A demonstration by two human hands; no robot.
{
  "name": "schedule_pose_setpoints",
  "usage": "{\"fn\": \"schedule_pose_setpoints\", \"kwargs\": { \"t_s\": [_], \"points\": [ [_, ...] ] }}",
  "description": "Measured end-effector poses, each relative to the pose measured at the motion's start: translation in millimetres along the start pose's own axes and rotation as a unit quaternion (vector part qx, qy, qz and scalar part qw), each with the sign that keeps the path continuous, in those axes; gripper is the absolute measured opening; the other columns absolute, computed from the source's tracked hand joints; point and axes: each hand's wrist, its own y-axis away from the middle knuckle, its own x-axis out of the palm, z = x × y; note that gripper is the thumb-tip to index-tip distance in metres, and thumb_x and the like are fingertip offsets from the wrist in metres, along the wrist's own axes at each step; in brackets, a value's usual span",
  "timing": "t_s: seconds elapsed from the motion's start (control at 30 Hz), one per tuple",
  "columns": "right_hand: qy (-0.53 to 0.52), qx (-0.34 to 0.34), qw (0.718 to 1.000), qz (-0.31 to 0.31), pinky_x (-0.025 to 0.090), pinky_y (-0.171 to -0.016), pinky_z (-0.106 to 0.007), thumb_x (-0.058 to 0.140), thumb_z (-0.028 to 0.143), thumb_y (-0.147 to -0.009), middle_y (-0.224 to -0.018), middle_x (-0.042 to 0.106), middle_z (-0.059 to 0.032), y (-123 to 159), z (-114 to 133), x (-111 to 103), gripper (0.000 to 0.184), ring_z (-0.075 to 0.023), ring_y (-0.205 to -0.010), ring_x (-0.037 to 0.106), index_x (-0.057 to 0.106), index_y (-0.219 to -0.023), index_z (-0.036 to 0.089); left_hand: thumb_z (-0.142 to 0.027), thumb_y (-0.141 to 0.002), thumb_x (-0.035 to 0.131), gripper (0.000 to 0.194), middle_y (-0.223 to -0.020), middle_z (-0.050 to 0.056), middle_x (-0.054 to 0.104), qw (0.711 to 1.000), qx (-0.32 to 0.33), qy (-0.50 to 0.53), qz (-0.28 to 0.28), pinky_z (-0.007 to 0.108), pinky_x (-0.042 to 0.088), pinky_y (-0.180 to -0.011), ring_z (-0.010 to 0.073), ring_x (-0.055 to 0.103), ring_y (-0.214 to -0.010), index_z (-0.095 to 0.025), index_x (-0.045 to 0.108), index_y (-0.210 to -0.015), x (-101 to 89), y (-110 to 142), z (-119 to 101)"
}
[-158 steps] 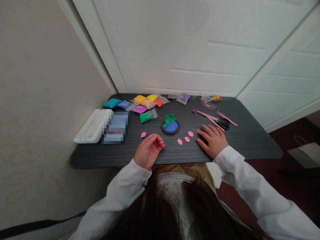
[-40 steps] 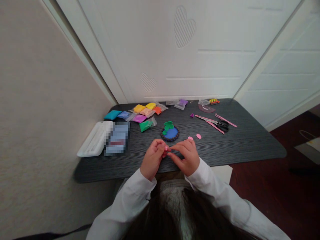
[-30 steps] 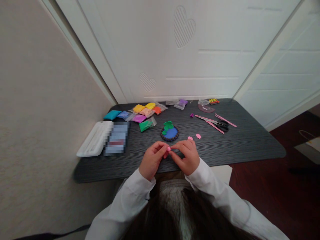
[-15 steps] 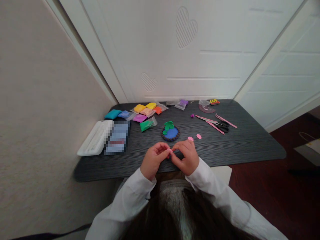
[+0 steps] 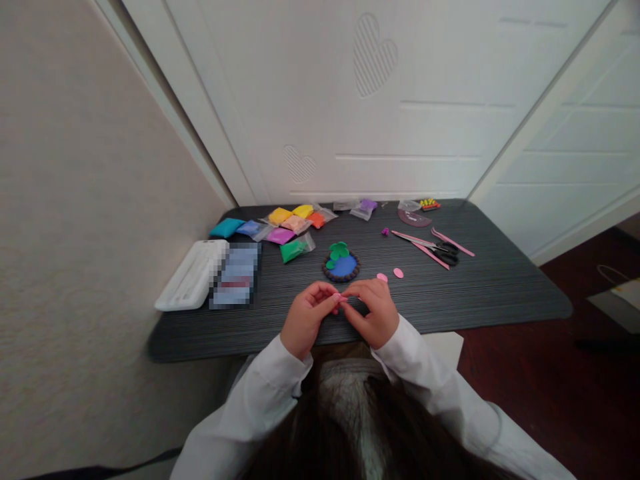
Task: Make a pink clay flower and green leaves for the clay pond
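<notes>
In front of me, over the near part of the table, my left hand (image 5: 306,319) pinches a small pink clay piece (image 5: 338,298) between thumb and fingers. My right hand (image 5: 374,313) meets it from the other side, thumb and forefinger bent onto the same piece. Fingers cover most of its shape. Just beyond my hands sits a round clay pond (image 5: 344,267), blue inside a dark beaded rim, with green clay leaves (image 5: 339,251) on it. Two flat pink clay ovals (image 5: 398,273) lie past my right hand, one partly hidden by its fingers.
Several bags of coloured clay (image 5: 295,249) lie at the back left, near a white case (image 5: 193,277) and a blurred-out item (image 5: 235,277). To the right are black-handled scissors (image 5: 444,251), pink tweezers (image 5: 453,241), a purple clay bit (image 5: 385,232) and a clear plastic scraper (image 5: 414,219).
My hands, apart earlier, have come together around the pink piece. The pink piece left of my left hand and one oval have gone from the table. Lately only my fingers shift slightly.
</notes>
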Motion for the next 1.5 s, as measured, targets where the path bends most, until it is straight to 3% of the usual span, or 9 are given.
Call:
{"fn": "schedule_pose_setpoints", "kwargs": {
  "t_s": [0.17,0.37,0.5,0.63,0.77,1.13,1.2,1.37,1.5],
  "points": [
    [-0.021,0.016,1.000,-0.007,0.034,-0.078,-0.033,0.053,0.024,-0.073,-0.077,0.062,-0.0015,0.0,-2.3,0.6,0.007,-0.0149,-0.078,0.054,0.057,-0.076,0.020,-0.021,-0.067,0.058,0.010,-0.065,-0.002,0.054,1.000,0.015,-0.017,-0.001,0.022,0.037,-0.059,0.0078,0.048,-0.057,-0.015,0.053,-0.073,-1.6,-0.3,3.1],
    [-0.060,0.053,0.996,-0.028,0.039,-0.074,-0.033,0.052,0.023,-0.073,-0.081,0.060,-0.0030,0.8,-3.4,-2.3,0.010,-0.0150,-0.076,0.053,0.056,-0.082,0.020,-0.019,-0.069,0.056,0.008,-0.066,-0.002,0.052,0.998,0.029,0.049,-0.027,0.022,0.037,-0.059,0.0074,0.048,-0.059,-0.016,0.052,-0.075,-2.7,-1.0,3.4],
    [-0.052,0.017,0.998,-0.011,0.038,-0.077,-0.033,0.056,0.026,-0.071,-0.090,0.061,-0.0048,0.7,-3.4,-1.3,0.022,-0.0165,-0.084,0.053,0.055,-0.092,0.020,-0.020,-0.068,0.057,0.013,-0.072,-0.001,0.056,0.999,0.022,0.040,-0.024,0.022,0.038,-0.059,0.0085,0.050,-0.061,-0.016,0.054,-0.080,-2.1,-0.9,3.1],
    [-0.038,0.011,0.999,0.005,0.038,-0.076,-0.033,0.053,0.023,-0.074,-0.077,0.063,-0.0016,1.0,-4.0,1.5,0.008,-0.0147,-0.077,0.054,0.058,-0.079,0.020,-0.022,-0.067,0.058,0.012,-0.070,0.000,0.057,1.000,0.020,-0.020,-0.005,0.023,0.039,-0.063,0.0093,0.050,-0.061,-0.016,0.057,-0.077,-1.2,-0.2,2.6],
    [-0.049,0.019,0.999,-0.001,0.040,-0.072,-0.031,0.052,0.022,-0.073,-0.074,0.062,-0.0014,1.4,-4.0,2.5,0.007,-0.0140,-0.073,0.054,0.057,-0.078,0.020,-0.023,-0.068,0.058,0.011,-0.071,0.001,0.058,0.999,0.023,-0.038,0.008,0.024,0.040,-0.064,0.0107,0.052,-0.064,-0.016,0.057,-0.076,-0.4,0.7,1.1],
    [0.014,0.016,1.000,0.006,0.036,-0.074,-0.032,0.051,0.017,-0.069,-0.067,0.059,-0.0003,3.4,-3.6,8.4,0.005,-0.0138,-0.069,0.052,0.054,-0.072,0.019,-0.017,-0.063,0.062,0.011,-0.064,-0.002,0.057,1.000,-0.003,0.006,0.007,0.020,0.039,-0.058,0.0073,0.051,-0.058,-0.015,0.054,-0.070,-1.1,-1.1,2.4],
    [0.018,0.016,1.000,0.017,0.035,-0.074,-0.031,0.050,0.016,-0.068,-0.066,0.058,0.0000,3.8,-3.8,9.5,0.005,-0.0136,-0.068,0.052,0.053,-0.069,0.019,-0.015,-0.064,0.061,0.010,-0.066,-0.003,0.056,0.998,-0.001,0.062,-0.015,0.020,0.039,-0.058,0.0059,0.050,-0.058,-0.015,0.053,-0.071,-3.3,-2.3,1.6],
    [-0.058,-0.042,0.991,0.113,0.036,-0.072,-0.029,0.051,0.016,-0.065,-0.063,0.056,0.0026,3.0,-1.2,4.8,0.004,-0.0110,-0.063,0.051,0.052,-0.067,0.020,-0.016,-0.064,0.060,0.014,-0.071,-0.003,0.057,0.971,0.029,0.201,-0.129,0.017,0.042,-0.064,0.0051,0.053,-0.067,-0.018,0.052,-0.075,-12.1,-7.1,-0.4],
    [-0.103,0.006,0.990,0.093,0.039,-0.068,-0.028,0.050,0.016,-0.069,-0.068,0.058,0.0001,1.6,0.3,-0.5,0.006,-0.0119,-0.067,0.052,0.053,-0.072,0.019,-0.016,-0.063,0.061,0.015,-0.073,-0.002,0.058,0.977,0.025,0.176,-0.119,0.019,0.043,-0.065,0.0058,0.054,-0.068,-0.017,0.054,-0.077,-11.1,-6.4,-1.3]
  ]
}}
